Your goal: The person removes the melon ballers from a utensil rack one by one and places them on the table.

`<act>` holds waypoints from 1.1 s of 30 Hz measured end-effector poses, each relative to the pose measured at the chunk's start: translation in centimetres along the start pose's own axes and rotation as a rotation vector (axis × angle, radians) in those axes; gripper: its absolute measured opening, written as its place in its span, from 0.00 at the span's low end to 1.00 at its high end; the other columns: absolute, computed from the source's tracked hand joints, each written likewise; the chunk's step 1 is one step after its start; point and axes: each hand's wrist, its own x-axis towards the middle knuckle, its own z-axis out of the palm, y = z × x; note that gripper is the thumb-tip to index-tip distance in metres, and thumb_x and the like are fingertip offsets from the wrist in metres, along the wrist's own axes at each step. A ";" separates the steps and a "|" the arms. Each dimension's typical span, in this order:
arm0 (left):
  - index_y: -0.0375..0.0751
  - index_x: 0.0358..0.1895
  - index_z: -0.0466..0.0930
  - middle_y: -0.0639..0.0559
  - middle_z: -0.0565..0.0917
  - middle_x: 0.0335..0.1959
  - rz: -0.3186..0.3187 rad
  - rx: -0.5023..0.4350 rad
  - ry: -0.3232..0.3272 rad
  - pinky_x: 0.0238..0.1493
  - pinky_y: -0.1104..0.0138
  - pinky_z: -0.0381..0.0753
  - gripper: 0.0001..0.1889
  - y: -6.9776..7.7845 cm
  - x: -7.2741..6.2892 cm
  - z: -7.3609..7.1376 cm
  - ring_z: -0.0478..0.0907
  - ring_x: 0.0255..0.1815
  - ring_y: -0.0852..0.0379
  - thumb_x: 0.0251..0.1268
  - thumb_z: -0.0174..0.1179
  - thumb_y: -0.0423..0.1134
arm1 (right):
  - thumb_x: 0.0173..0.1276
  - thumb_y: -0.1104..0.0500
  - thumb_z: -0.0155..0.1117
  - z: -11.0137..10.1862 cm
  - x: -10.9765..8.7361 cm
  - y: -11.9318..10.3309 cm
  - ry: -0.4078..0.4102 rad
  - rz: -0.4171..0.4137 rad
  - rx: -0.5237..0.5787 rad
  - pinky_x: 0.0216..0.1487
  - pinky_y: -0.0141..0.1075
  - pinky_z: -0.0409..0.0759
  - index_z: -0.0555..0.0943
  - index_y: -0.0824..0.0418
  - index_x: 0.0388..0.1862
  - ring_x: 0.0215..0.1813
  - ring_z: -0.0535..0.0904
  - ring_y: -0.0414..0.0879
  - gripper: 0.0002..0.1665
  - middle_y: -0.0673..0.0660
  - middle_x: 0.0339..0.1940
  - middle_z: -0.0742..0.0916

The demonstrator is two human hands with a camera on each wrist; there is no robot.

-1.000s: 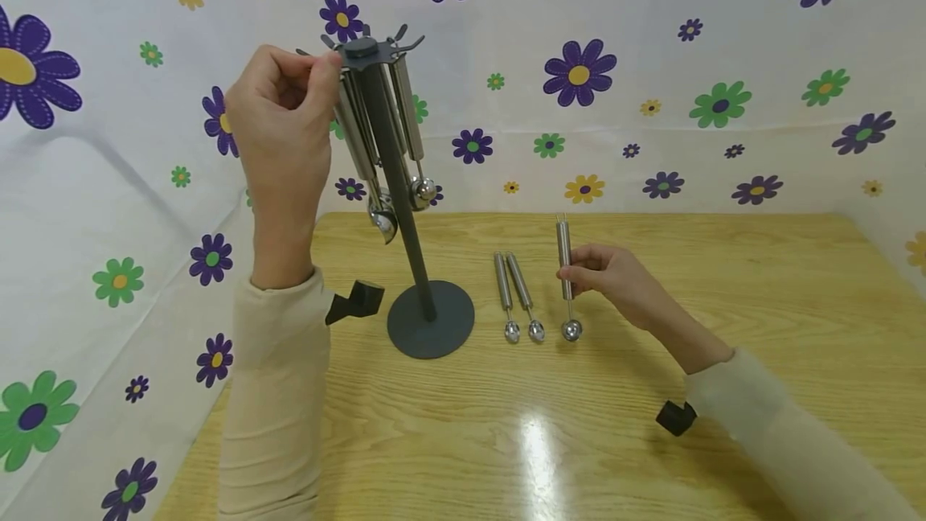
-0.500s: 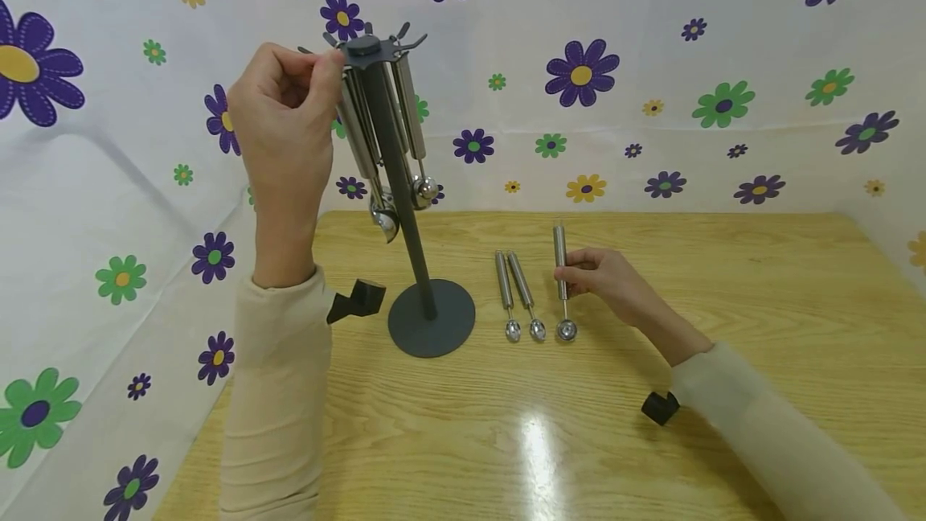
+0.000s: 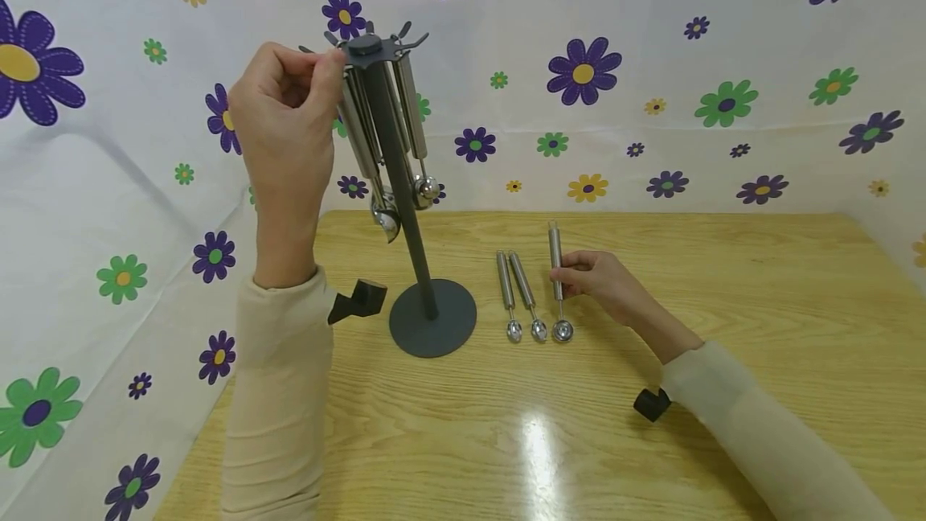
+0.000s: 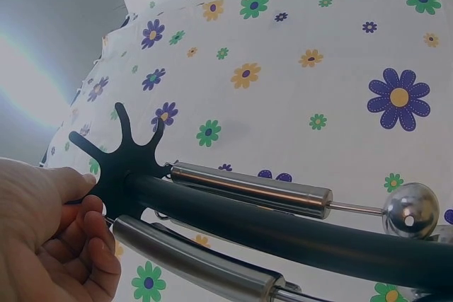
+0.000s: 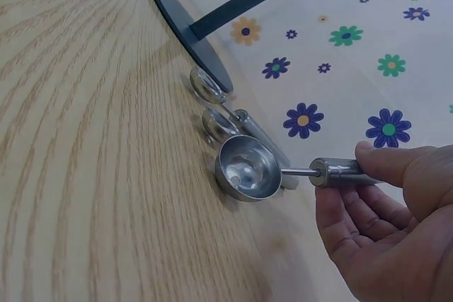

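Note:
My left hand [image 3: 285, 115] is raised at the top of a dark hook stand [image 3: 434, 340], pinching one prong of its hooked top between thumb and finger. Several steel utensils with tubular handles, among them a ladle-like one [image 3: 387, 223], hang from the hooks beside the pole. Lower down on the right, my right hand [image 3: 604, 288] grips a round-bowled metal scoop [image 5: 248, 167] by its handle, the bowl toward me and its hollow facing up. Just left of it, two smaller metal spoons [image 3: 514, 331] [image 3: 538, 331] lie side by side on the table.
The wooden table [image 3: 448, 432] ends at a white flower-printed cloth [image 3: 665, 63] behind it, and the cloth also runs along the left side. Black camera mounts [image 3: 359, 300] sit at both wrists.
My right hand has shifted slightly left with the scoop, toward the two spoons, and the bowl has turned so its hollow shows. My left hand stays at the stand's top.

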 end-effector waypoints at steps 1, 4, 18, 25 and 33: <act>0.38 0.38 0.84 0.60 0.80 0.27 -0.020 -0.008 0.004 0.30 0.70 0.71 0.06 0.1 0.0 0.0 0.72 0.26 0.59 0.73 0.65 0.37 | 0.77 0.60 0.65 0.0 0.0 0.1 0.000 -0.001 -0.001 0.50 0.39 0.84 0.77 0.77 0.58 0.38 0.85 0.43 0.22 0.57 0.41 0.88; 0.38 0.38 0.84 0.57 0.81 0.28 -0.048 -0.010 0.010 0.30 0.70 0.71 0.06 0.3 0.0 0.0 0.72 0.26 0.59 0.73 0.65 0.37 | 0.77 0.60 0.65 -0.1 0.2 0.4 0.008 0.007 -0.008 0.50 0.39 0.85 0.77 0.78 0.58 0.39 0.84 0.43 0.22 0.60 0.43 0.87; 0.38 0.38 0.85 0.54 0.81 0.29 -0.108 -0.017 0.026 0.31 0.69 0.71 0.05 0.5 0.0 0.1 0.73 0.26 0.58 0.72 0.66 0.37 | 0.77 0.58 0.65 0.0 1.1 2.0 0.049 0.024 -0.078 0.39 0.31 0.82 0.80 0.77 0.59 0.36 0.80 0.42 0.23 0.51 0.36 0.85; 0.37 0.38 0.84 0.59 0.80 0.27 -0.025 -0.011 0.004 0.29 0.70 0.71 0.06 0.1 -0.3 0.2 0.72 0.25 0.59 0.73 0.65 0.37 | 0.77 0.58 0.65 0.2 1.0 2.1 0.048 0.038 -0.093 0.36 0.32 0.83 0.80 0.78 0.58 0.34 0.80 0.44 0.23 0.53 0.33 0.85; 0.38 0.38 0.85 0.55 0.81 0.28 -0.082 -0.002 0.020 0.30 0.69 0.71 0.06 0.4 -0.1 0.0 0.72 0.26 0.58 0.73 0.65 0.37 | 0.77 0.58 0.65 0.8 1.4 2.0 0.080 0.020 -0.167 0.33 0.32 0.83 0.82 0.76 0.56 0.32 0.80 0.44 0.21 0.55 0.30 0.86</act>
